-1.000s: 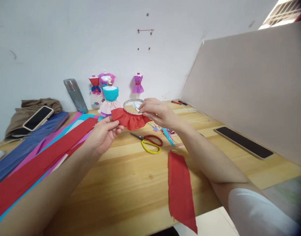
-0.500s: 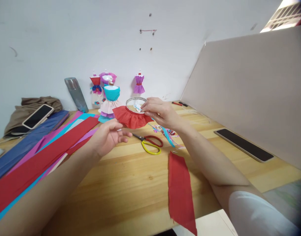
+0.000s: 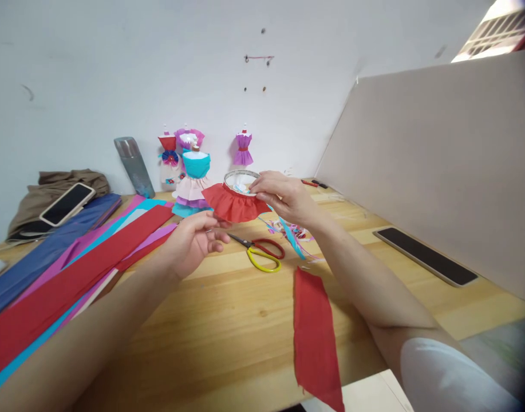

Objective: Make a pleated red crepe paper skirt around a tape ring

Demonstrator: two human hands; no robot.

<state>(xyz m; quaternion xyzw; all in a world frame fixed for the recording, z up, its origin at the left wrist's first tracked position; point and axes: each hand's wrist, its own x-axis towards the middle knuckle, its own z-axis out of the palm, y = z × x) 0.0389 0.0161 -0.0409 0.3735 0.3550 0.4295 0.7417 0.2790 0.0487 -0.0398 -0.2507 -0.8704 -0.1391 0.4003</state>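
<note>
A gathered red ruffle [image 3: 236,206], which looks like crepe paper or cloth, runs along the near side of a thin pale ring [image 3: 241,173]. My right hand [image 3: 283,194] pinches this ring at its right side, above the table. Just below the ruffle's left end, my left hand [image 3: 197,243] is open with loosely bent fingers. Its fingertips reach the ruffle's lower edge; I cannot tell whether they touch. Scissors [image 3: 262,254] with one red and one yellow handle lie under the ruffle. A flat red strip [image 3: 316,337] lies nearer me.
Long coloured strips [image 3: 86,257] cover the left side. Small dressed mannequins [image 3: 196,177] and a bottle [image 3: 134,166] stand along the wall. Scraps [image 3: 292,232] lie behind the scissors. One phone [image 3: 67,204] rests at left, a dark flat device [image 3: 425,256] at right.
The ring and ruffle have shifted slightly right in my right hand. My left hand has moved a little right, closer beneath the ruffle. The scissors and red strip stay put.
</note>
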